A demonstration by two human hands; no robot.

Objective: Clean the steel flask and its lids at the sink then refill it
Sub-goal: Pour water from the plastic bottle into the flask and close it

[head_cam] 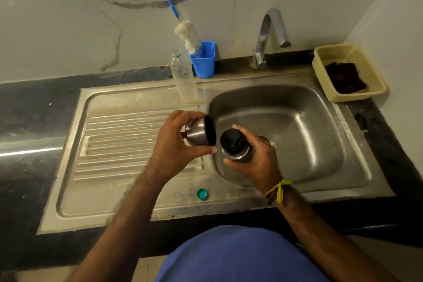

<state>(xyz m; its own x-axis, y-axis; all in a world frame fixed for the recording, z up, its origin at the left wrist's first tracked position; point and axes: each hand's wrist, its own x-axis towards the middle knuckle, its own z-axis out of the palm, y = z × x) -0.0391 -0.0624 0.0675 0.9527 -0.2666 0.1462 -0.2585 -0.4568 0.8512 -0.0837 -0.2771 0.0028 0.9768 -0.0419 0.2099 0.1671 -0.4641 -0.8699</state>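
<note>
A: Nearest first?

B: Small green cap [202, 194] lying loose on the front rim of the sink [357, 181], below both wrists, touched by neither.

A: Then the hands?

B: Right hand [258, 162] wrapped around the flask [239, 147], thumb under, fingers over, held above the near-left part of the basin. Long axis tilted, running from the top end, aimed back toward the camera, down and away toward the drain. Black inner lid [233, 139] apparently seated on the neck.

A: And the left?

B: Left hand [180, 144] curled round the steel outer cup [200, 131], dark open mouth turned right, toward the flask. Just beside the flask top, apart, not touching. Over the ribbed draining board [128, 135].

A: So the coming move?

B: Likely unscrewing that inner lid. Left hand nearer, but full; probably setting the cup down first.

A: Farther back?

B: Clear plastic bottle [184, 75], open-necked, on the back rim; blue holder [203, 59] with a brush [183, 23]; tap [271, 36], spout over the basin, no water visible; tan basket [375, 75] with a dark cloth [345, 78].

A: Anything hidden?

B: Flask body mostly covered by fingers and foreshortened; base unseen. Drain partly blocked. Contents impossible to tell.
</note>
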